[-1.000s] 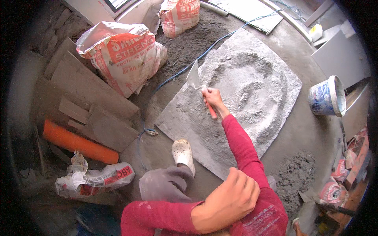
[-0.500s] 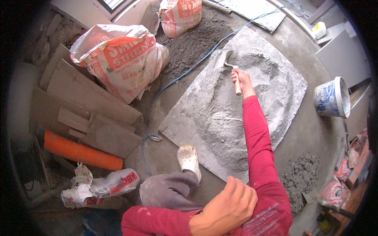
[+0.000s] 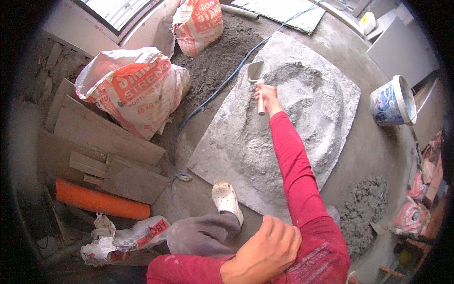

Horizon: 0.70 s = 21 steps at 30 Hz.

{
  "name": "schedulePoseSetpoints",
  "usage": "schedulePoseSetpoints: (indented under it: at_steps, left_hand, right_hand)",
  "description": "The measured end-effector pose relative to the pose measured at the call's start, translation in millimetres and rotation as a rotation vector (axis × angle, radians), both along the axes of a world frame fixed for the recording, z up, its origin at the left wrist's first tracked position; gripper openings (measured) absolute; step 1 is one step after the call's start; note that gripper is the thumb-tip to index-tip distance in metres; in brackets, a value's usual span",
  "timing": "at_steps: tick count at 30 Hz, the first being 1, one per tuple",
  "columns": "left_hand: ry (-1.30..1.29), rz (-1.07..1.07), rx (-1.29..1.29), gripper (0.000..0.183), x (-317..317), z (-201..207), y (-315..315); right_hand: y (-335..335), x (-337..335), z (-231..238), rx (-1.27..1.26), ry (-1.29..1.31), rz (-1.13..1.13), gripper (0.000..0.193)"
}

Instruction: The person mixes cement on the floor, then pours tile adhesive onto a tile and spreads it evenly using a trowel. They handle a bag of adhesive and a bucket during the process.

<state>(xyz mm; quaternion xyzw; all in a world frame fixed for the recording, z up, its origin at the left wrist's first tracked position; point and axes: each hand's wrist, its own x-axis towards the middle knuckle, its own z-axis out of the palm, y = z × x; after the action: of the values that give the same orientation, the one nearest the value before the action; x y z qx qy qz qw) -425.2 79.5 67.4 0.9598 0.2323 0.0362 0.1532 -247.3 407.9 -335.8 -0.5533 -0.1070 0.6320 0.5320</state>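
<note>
My right hand [image 3: 269,98] grips the wooden handle of a trowel [image 3: 256,71], reaching far out over a flat grey board [image 3: 205,162]. The trowel's metal blade is at the board's upper left edge, beside the grey powder [image 3: 309,102]. That powder spreads over the board in a ring-like mound with a hollow in its middle. Close to me, my left hand [image 3: 265,248] is closed, its fingers curled against my right upper arm. Its fingertips are hidden, so what they grip, if anything, does not show.
Left of the board stand an open cement bag [image 3: 142,94], leaning tiles [image 3: 135,173] and an orange pipe [image 3: 101,199]. A blue hose [image 3: 208,98] crosses the floor past dark sand [image 3: 222,52]. To the right are a bucket [image 3: 385,104] and wet mortar [image 3: 363,208]. My clog [image 3: 226,196] touches the board's corner.
My right hand has carried the trowel leftward to the board's edge, and the blade has turned more upright in view. My left hand keeps its curled pose. The view has shifted slightly.
</note>
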Motion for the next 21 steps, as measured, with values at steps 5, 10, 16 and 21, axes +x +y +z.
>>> schedulePoseSetpoints:
  at_steps: [5,10,16,21]
  left_hand:
    - [-0.047,-0.015,-0.029,0.027,1.5,3.9,-3.9]
    - [-0.057,-0.043,-0.090,0.026,3.1,2.0,-9.6]
    - [0.008,-0.078,-0.084,0.036,16.9,-11.3,-27.8]
    - [0.011,-0.044,-0.032,0.029,32.3,-18.0,-44.1]
  right_hand:
    - [-40.2,73.3,33.3,0.131,0.018,0.148,0.016]
    - [-126.8,169.5,74.6,-0.039,-1.236,0.244,0.024]
    - [-169.8,230.9,50.7,-0.218,-2.006,0.559,0.032]
    - [-219.0,192.0,15.3,0.076,-2.032,0.717,0.041]
